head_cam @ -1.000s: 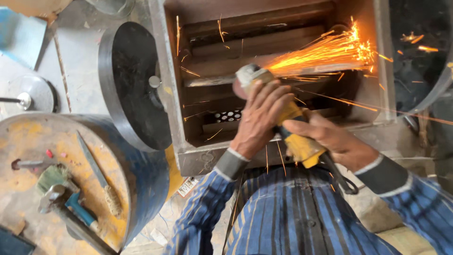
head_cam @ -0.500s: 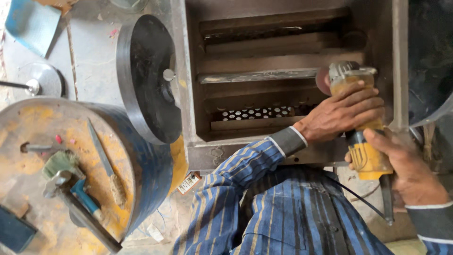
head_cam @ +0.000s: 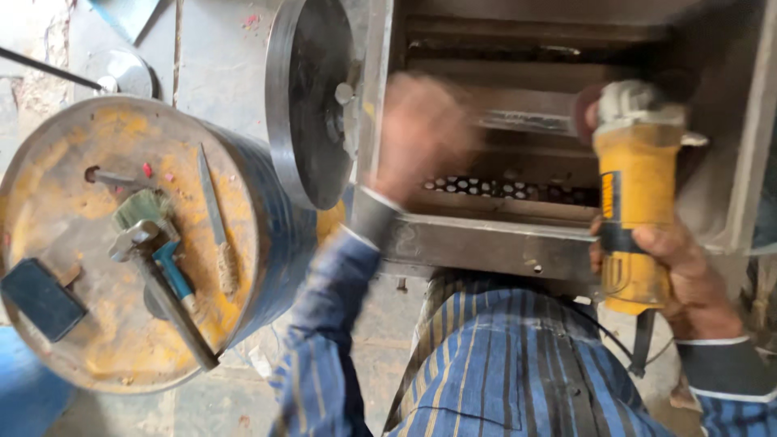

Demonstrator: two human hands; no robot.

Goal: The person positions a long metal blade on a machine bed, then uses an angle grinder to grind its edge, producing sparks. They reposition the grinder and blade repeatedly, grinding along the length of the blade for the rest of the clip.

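Note:
My right hand [head_cam: 676, 275] grips the rear of a yellow angle grinder [head_cam: 635, 186], held upright in front of the grey metal box frame [head_cam: 486, 243]. No sparks show. My left hand [head_cam: 421, 133] is off the grinder and blurred, lying over the frame's left side near the perforated plate [head_cam: 502, 190] inside; whether it holds anything is not clear, and it looks empty. Both arms wear a blue striped shirt.
A dark round metal disc [head_cam: 312, 97] stands on edge left of the frame. A blue drum [head_cam: 121, 243] at left carries a hammer [head_cam: 162, 291], a file [head_cam: 214, 218], a brush and a dark block [head_cam: 40, 298]. The grinder's cable [head_cam: 643, 348] hangs down by my right wrist.
Grinding with sparks stopped. The grinder was pulled back to the right, and my left hand let go of it and swung left across the frame.

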